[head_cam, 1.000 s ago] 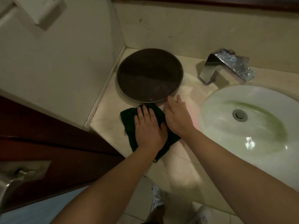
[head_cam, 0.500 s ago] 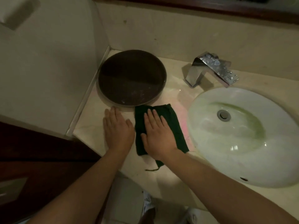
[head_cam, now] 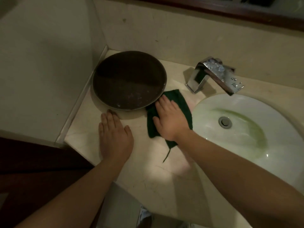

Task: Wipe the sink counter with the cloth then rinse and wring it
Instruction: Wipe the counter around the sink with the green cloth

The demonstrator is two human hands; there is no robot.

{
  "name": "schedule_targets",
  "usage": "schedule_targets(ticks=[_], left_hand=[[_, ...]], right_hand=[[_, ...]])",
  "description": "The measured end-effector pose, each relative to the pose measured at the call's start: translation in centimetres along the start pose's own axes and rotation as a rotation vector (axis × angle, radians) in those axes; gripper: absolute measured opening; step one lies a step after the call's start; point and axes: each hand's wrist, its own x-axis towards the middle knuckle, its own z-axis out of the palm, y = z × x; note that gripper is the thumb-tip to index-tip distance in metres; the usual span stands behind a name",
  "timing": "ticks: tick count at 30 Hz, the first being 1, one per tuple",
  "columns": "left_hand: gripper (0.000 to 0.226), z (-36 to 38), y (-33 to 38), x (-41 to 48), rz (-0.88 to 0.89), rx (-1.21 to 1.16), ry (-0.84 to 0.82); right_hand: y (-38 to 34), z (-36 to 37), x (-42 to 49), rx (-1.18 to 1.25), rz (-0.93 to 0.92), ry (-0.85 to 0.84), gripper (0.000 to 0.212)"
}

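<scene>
left of the basin [head_cam: 279,170], the left hand [head_cam: 115,137] lies flat and open on the bare counter [head_cam: 82,134], holding nothing, just in front of the dark round tray [head_cam: 128,79]. nearer the basin, the right hand [head_cam: 171,119] presses flat, fingers spread, on the green cloth [head_cam: 184,106], pinning it without gripping. to wipe well, keep the palm's weight even, sweep along the tray's edge, then toward the basin rim below the tap [head_cam: 213,74].

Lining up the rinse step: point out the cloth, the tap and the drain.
cloth [head_cam: 184,104]: head view, bare far corner beyond the fingers.
tap [head_cam: 217,72]: head view, wet top of the spout.
drain [head_cam: 225,122]: head view, metal plug centre.
</scene>
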Motion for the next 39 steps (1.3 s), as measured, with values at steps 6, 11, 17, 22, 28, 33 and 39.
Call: schedule_targets(ticks=[6, 11, 17, 22, 28, 33, 39], left_hand=[[0.069, 0.0, 0.0, -0.2, 0.013, -0.003, -0.001], [0.070, -0.4, 0.1, -0.1, 0.027, 0.018, -0.006], [0.071, -0.8, 0.4, -0.1, 0.014, 0.027, -0.018], [0.070, -0.7, 0.5, -0.1, 0.019, -0.005, -0.013], [0.066, -0.2, 0.2, -0.2, 0.036, -0.034, 0.009], [0.057, -0.4, 1.6, -2.0, 0.151, -0.238, 0.003], [0.057, 0.8, 3.0, -2.0, 0.247, -0.136, 0.023]], right_hand=[[3.2, -0.3, 2.7, 0.039, 0.138, 0.071, 0.066], [1.0, 0.5, -1.7, 0.057, 0.303, 0.120, 0.066], [-7.7, 4.1, -13.7, 0.077, 0.285, 0.062, 0.070], [-7.7, 4.1, -13.7, 0.087, 0.097, 0.006, 0.074], [-2.4, 2.0, -6.1, 0.112, 0.242, 0.086, 0.067], [-4.6, 3.0, -13.2, 0.132, 0.311, 0.083, 0.070], [-0.1, 1.3, -4.1, 0.062, 0.123, 0.104, 0.068]])
